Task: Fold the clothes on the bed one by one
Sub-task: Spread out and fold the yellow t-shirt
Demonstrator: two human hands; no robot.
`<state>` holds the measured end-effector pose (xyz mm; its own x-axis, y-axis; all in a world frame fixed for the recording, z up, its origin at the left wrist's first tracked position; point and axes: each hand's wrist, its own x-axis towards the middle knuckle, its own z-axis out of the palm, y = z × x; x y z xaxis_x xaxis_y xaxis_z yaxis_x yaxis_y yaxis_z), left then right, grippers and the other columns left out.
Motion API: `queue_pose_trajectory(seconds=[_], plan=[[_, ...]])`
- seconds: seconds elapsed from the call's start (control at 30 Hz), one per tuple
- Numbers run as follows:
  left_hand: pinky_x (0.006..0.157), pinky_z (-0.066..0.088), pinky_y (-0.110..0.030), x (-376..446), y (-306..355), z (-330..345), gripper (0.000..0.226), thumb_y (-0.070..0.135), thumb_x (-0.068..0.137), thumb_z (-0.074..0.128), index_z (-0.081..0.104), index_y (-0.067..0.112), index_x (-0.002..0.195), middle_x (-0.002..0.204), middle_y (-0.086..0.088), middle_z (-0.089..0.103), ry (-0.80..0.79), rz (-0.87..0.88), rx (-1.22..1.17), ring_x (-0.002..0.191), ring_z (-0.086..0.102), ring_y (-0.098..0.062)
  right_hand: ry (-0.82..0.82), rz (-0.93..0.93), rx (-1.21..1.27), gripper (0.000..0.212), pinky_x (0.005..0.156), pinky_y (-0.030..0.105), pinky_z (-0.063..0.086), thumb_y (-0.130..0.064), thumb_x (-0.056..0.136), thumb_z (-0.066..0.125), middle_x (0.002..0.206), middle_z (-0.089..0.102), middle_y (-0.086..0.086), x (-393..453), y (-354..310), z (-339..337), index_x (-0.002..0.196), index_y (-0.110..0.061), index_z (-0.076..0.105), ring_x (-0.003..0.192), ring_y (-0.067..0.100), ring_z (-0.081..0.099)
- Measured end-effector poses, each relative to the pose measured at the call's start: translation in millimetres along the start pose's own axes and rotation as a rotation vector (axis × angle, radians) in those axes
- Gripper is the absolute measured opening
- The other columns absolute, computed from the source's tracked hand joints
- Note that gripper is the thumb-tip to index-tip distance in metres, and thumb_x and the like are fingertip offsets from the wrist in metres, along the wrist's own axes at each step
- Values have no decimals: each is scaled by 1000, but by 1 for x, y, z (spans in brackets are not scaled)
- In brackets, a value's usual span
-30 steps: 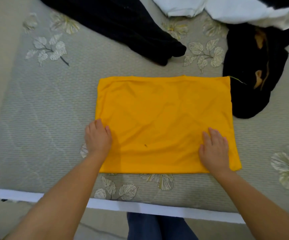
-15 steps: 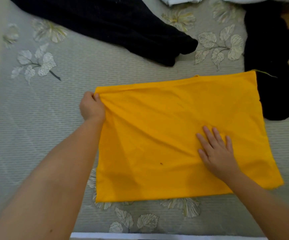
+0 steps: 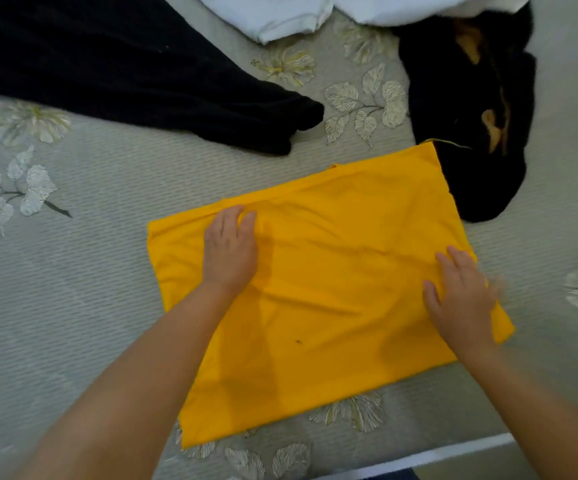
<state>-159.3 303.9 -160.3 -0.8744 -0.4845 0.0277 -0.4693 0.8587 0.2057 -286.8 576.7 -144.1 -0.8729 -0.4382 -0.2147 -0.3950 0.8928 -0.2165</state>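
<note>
Lying flat on the bed [image 3: 83, 299], the folded yellow cloth [image 3: 332, 306] sits at the centre, its 1 o'clock corner touching a black garment [image 3: 471, 140]. The left hand [image 3: 230, 251] presses its upper left part, fingers straight and close together. The right hand [image 3: 460, 299] rests flat near the 3 o'clock edge, fingers slightly spread, partly blurred. Another black garment [image 3: 125, 71] lies at 11 o'clock, white cloth [image 3: 298, 12] at 12.

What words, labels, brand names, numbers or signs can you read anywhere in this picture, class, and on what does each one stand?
None: no readable text shows anywhere.
The yellow garment is plain.
The black garment on the right bears orange marks, folded and unreadable.
The bed cover shows only a leaf and flower pattern.
</note>
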Motion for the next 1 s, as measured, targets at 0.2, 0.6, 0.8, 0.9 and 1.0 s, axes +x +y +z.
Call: queue_pose_trajectory(seconds=[0.2,0.6,0.8,0.9,1.0], plan=[[79,51,-34,63,110,8,48,11,80,30,63,4,113,119,-14,62,-194,608,123,108,60,-28,-249,510,149,52,97,44,29,-25,80,67,121,53,24,-11,60,-16,121,0,47,115,36,47],[106,23,-35,155,238,50,52,8,92,41,23,14,141,138,-7,39,-564,911,621,131,27,-26,-334,385,203,15,84,30,34,-25,89,49,103,64,4,-10,78,0,92,-17,61,103,22,56],[88,35,-32,178,216,27,30,12,91,40,53,18,118,123,-5,45,-563,893,835,118,35,-24,-250,142,263,12,73,35,38,-18,76,65,87,59,11,-16,85,-25,78,-6,61,87,28,57],[82,39,-34,183,200,10,31,8,90,41,53,14,119,122,-9,43,-549,779,717,114,35,-26,-47,63,247,32,46,37,44,-6,41,85,50,56,5,-25,75,-37,50,-10,55,46,25,58],[89,41,-40,176,172,-10,33,-2,88,41,54,5,118,123,-15,48,-573,797,555,111,39,-31,120,14,322,17,50,36,43,0,48,73,48,55,3,-40,56,-41,56,-10,62,43,22,56]])
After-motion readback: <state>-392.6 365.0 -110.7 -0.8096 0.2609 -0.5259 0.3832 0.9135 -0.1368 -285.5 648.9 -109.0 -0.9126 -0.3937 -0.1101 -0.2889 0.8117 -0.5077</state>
